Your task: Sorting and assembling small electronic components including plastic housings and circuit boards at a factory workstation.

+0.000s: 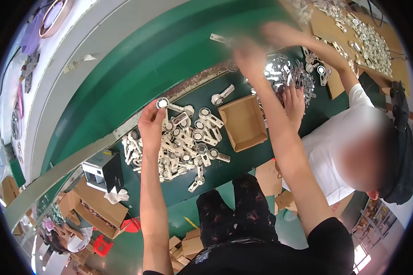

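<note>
My left hand is closed, thumb and fingers pinching a small white part with a round, dark-ringed head. It is at the belt's near edge, above a heap of similar white parts with round heads and slotted arms. My right hand reaches far forward over the green belt. Motion smears its fingers, so what they hold, if anything, is hidden. Close to its left, a white slotted part shows over the belt, partly blurred. One more white part lies apart from the heap.
An open cardboard tray sits right of the heap. At right, a co-worker in a white shirt has one hand at a pile of shiny metal pieces and another, blurred, over the belt. A black-and-white box stands left.
</note>
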`<state>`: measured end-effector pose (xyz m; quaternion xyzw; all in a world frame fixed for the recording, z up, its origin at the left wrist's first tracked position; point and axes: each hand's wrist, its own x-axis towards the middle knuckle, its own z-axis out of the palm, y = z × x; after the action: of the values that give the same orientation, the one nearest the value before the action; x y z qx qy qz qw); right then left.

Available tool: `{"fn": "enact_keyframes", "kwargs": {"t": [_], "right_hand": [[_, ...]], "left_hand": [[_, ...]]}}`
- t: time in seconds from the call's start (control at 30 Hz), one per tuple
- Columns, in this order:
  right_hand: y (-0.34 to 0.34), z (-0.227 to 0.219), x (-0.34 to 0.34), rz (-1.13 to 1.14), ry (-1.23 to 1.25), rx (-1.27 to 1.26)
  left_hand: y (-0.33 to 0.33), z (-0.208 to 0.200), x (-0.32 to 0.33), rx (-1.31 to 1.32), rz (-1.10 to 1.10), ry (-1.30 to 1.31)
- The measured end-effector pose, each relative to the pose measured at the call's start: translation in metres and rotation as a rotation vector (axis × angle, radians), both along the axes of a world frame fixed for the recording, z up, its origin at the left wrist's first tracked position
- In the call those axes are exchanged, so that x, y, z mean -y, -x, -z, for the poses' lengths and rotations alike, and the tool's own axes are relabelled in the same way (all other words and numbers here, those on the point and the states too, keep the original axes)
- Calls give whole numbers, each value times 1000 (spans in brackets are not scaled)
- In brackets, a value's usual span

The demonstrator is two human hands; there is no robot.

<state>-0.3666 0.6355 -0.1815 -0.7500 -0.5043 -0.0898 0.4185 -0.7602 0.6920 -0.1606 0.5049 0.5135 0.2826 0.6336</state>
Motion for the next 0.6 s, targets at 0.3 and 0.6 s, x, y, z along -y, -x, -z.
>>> {"fn": "enact_keyframes", "kwargs": {"t": [0.3,0.6], "right_hand": [[77,-23,54,-220,299,63],[107,-26,79,-182,516,-73]], "left_hand": [[64,-16,-19,-161,-102,-132],[125,-52,10,147,-266,42]]}}
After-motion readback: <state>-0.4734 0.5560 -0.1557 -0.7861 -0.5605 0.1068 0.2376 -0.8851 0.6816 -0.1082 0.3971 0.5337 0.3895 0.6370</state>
